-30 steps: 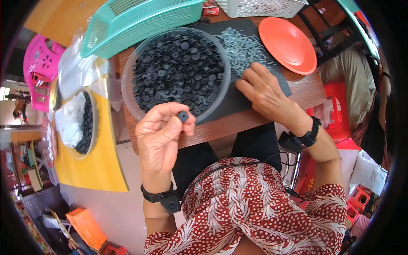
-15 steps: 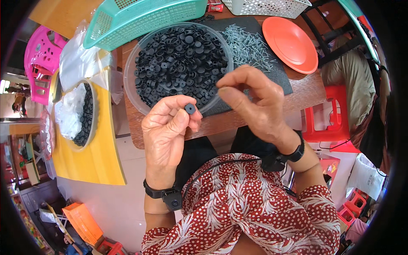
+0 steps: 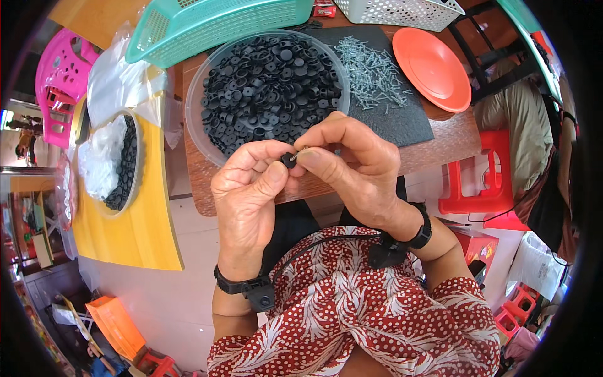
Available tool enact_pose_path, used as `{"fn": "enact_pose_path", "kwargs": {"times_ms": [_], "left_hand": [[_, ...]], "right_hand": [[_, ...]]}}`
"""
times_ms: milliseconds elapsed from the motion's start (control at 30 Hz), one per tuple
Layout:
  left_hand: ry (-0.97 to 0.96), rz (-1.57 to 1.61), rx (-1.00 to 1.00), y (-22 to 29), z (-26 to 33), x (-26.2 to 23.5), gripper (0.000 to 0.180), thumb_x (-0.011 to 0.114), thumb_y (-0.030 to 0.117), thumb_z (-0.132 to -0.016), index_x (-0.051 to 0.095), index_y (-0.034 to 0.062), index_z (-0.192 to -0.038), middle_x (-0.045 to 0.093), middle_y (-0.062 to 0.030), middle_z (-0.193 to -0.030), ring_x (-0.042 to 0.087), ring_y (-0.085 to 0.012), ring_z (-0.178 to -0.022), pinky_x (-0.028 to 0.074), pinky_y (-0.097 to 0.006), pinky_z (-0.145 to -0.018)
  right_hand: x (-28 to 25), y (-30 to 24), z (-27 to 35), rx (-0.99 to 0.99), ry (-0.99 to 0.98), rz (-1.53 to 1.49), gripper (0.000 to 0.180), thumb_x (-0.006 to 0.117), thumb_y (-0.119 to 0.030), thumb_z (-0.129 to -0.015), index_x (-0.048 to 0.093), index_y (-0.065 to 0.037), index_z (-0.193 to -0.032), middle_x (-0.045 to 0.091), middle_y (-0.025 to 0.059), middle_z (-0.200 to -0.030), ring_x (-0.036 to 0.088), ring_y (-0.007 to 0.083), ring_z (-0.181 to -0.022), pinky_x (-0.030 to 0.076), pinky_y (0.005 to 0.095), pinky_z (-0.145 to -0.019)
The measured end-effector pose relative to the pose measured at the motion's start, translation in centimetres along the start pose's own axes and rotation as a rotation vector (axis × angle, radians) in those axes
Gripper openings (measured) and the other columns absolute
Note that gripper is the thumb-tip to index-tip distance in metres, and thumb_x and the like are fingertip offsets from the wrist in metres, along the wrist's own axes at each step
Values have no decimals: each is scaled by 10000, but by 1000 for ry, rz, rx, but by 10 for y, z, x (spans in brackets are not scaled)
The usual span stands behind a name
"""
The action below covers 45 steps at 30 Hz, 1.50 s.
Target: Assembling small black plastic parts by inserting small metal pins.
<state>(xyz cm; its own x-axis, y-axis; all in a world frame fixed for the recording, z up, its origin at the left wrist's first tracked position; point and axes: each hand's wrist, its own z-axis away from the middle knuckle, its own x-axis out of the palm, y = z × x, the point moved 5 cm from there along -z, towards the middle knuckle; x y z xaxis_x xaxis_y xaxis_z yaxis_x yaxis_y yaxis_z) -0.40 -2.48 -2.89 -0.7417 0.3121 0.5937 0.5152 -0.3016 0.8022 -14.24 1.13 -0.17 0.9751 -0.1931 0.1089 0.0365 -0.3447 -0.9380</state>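
Between thumb and fingers, my left hand [image 3: 246, 182] pinches a small round black plastic cap [image 3: 288, 159] with a hole in its middle. My right hand [image 3: 355, 166] has closed thumb and forefinger on a screw [image 3: 299, 153], whose threaded end meets the cap. Both hands are together over the table's front edge. Just beyond them stands a round clear tub [image 3: 192, 119] heaped with black caps [image 3: 264, 88]. Right of the tub, a pile of silvery screws [image 3: 370, 70] lies on a dark mat [image 3: 402, 129].
An orange plate [image 3: 433, 69] lies at the mat's right. Behind the tub are a green basket [image 3: 213, 38] and a white basket [image 3: 402, 12]. To the left, a yellow board [image 3: 151, 232] carries another tub [image 3: 139, 163]. A red stool [image 3: 483, 182] stands right; a person's trousered leg [image 3: 518, 132] is beside it.
My right hand has moved left and down, bringing a screw against the black cap. My left hand stays nearly in place, with the cap turned toward the screw.
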Motion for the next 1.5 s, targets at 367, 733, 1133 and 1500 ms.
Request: {"fn": "enact_pose_path", "kwargs": {"times_ms": [367,733,1133,1500], "left_hand": [[35,-90,46,4,5,1,234,663,75,-837,593,-51,-1022,652,-91,-873,630,-118,-742,531,-214,-656],[95,-290,188,10,14,-3,201,658,32,-839,602,-58,-1010,637,-48,-884,587,-74,-762,495,-190,-673],[213,-144,194,9,28,-34,199,661,32,-830,601,-66,-992,649,-107,-868,629,-144,-727,512,-231,-623],[291,-186,192,17,26,-41,201,655,71,-835,589,-51,-980,641,-115,-792,583,-156,-652,475,-259,-614]], "right_hand": [[4,-8,0,-351,-6,374,151,642,66,-715,608,-7,-843,571,81,-709,521,227,-625,401,313,-547],[15,-12,0,-658,-98,520,232,672,62,-635,583,22,-845,574,109,-733,506,251,-607,407,319,-515],[32,-11,-13,-596,-317,577,300,726,-19,-617,605,30,-888,573,107,-754,511,258,-621,419,338,-526],[56,35,-58,-583,-620,1089,113,661,-32,-586,593,-28,-677,560,119,-685,538,279,-713,456,362,-593]]}}
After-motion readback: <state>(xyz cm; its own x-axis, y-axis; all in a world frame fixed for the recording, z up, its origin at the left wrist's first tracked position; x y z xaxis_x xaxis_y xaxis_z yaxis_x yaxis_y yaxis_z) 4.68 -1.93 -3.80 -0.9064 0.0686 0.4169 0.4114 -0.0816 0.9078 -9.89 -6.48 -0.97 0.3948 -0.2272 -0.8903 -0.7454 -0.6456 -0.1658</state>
